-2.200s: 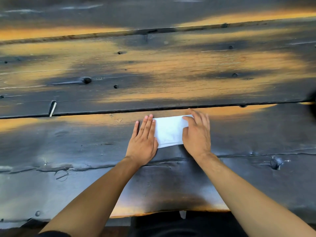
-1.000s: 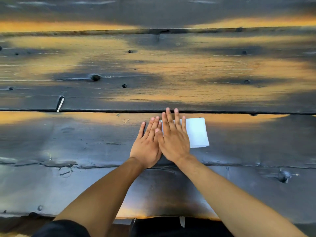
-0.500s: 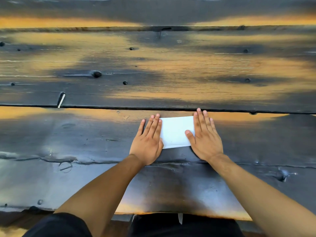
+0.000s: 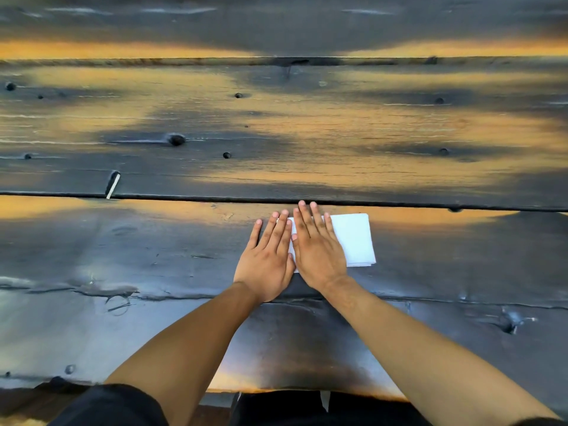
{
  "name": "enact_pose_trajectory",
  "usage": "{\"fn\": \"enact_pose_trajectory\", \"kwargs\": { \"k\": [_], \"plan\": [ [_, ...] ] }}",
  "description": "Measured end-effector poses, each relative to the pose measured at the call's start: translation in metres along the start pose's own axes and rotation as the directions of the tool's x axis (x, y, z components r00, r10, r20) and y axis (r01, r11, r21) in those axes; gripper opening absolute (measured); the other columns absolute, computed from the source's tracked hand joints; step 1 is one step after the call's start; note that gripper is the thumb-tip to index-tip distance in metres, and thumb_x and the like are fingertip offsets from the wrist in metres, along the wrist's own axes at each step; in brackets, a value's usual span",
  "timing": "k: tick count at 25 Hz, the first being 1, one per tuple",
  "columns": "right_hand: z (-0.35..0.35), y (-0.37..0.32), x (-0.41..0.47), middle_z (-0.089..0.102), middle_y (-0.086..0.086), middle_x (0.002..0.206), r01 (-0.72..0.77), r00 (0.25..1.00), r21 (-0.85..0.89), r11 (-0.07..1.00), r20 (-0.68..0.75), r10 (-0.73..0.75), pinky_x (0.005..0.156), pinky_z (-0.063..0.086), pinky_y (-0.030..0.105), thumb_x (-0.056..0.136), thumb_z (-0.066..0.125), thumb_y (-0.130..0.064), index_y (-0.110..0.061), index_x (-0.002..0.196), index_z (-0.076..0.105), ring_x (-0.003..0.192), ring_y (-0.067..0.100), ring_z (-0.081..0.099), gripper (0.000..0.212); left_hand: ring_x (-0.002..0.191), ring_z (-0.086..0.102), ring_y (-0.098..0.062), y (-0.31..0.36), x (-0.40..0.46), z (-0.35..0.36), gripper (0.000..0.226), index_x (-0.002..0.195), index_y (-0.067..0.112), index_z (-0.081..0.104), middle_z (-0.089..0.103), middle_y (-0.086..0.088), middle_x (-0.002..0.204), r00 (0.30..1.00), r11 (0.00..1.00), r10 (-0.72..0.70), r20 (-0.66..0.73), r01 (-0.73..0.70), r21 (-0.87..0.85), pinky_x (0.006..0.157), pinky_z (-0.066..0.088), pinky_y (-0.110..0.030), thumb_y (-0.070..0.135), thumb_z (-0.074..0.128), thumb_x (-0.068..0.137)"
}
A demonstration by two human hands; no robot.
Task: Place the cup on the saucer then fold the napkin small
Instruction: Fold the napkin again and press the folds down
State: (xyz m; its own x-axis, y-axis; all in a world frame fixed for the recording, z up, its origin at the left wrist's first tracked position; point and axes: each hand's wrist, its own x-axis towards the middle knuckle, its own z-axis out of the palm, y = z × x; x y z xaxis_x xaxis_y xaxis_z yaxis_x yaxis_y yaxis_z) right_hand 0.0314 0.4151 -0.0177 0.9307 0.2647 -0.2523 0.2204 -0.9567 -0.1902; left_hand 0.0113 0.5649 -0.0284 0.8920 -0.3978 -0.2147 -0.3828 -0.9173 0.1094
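Napkin point(image 4: 356, 239), folded to a small white rectangle, is seen in the head view at lower centre of the frame on the dark wooden surface point(image 4: 153, 272). Half a second ago the right hand point(image 4: 318, 253) lay at its right end; now it is laid flat, fingers straight, over the left part, beside the flat left hand point(image 4: 267, 259), with nothing gripped. A crease is judged to be being pressed, so the folding is near done; cup and saucer are not in view.

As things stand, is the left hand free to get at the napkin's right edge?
Probably not directly: the right hand lies flat on the napkin, between the left hand and that bare edge. It would have to cross over.
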Motion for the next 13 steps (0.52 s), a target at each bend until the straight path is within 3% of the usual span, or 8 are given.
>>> {"fn": "enact_pose_trajectory", "kwargs": {
  "k": [3,6,9,13],
  "plan": [
    [0.006,0.040,-0.011,-0.003,0.003,0.169,-0.017,1.000,-0.066,0.998,-0.009,0.016,0.127,-0.004,0.042,0.103,0.016,-0.050,-0.015,0.161,0.003,0.156,0.022,-0.008,0.069,0.158,-0.004,-0.027,0.000,0.001,-0.002,0.068,0.160,0.002,0.007,-0.002,-0.014,0.170,1.000,1.000,0.005,0.008,-0.005,-0.013,0.127,0.010,-0.052,0.038,0.020,0.103],
    [0.005,0.087,-0.027,-0.007,0.001,0.169,-0.130,0.991,-0.053,0.990,-0.030,0.129,0.124,-0.011,0.041,0.101,0.013,-0.062,-0.016,0.161,-0.001,0.156,0.019,-0.012,0.077,0.158,-0.004,-0.027,0.000,0.000,0.000,0.069,0.160,0.002,0.006,-0.004,-0.013,0.170,1.000,1.000,-0.001,0.011,0.002,-0.016,0.127,0.010,-0.052,0.039,0.019,0.103],
    [0.003,0.102,-0.034,-0.008,0.004,0.169,-0.215,0.977,-0.043,0.976,-0.017,0.214,0.125,-0.009,0.043,0.099,0.008,-0.065,-0.014,0.160,-0.003,0.156,0.019,-0.013,0.080,0.158,-0.003,-0.027,-0.001,0.001,0.000,0.069,0.160,0.002,0.006,-0.003,-0.013,0.170,1.000,1.000,-0.005,0.018,0.005,-0.023,0.127,0.010,-0.052,0.040,0.019,0.102],
    [-0.004,0.098,-0.034,-0.011,0.005,0.169,-0.218,0.975,-0.043,0.975,0.035,0.220,0.126,-0.005,0.049,0.098,0.007,-0.065,-0.012,0.160,-0.004,0.155,0.021,-0.014,0.082,0.158,-0.006,-0.026,0.002,0.001,-0.006,0.070,0.160,0.004,0.004,-0.005,-0.012,0.170,0.998,0.999,-0.021,0.063,0.023,-0.030,0.127,0.006,-0.050,0.039,0.018,0.102]
  ]
}}
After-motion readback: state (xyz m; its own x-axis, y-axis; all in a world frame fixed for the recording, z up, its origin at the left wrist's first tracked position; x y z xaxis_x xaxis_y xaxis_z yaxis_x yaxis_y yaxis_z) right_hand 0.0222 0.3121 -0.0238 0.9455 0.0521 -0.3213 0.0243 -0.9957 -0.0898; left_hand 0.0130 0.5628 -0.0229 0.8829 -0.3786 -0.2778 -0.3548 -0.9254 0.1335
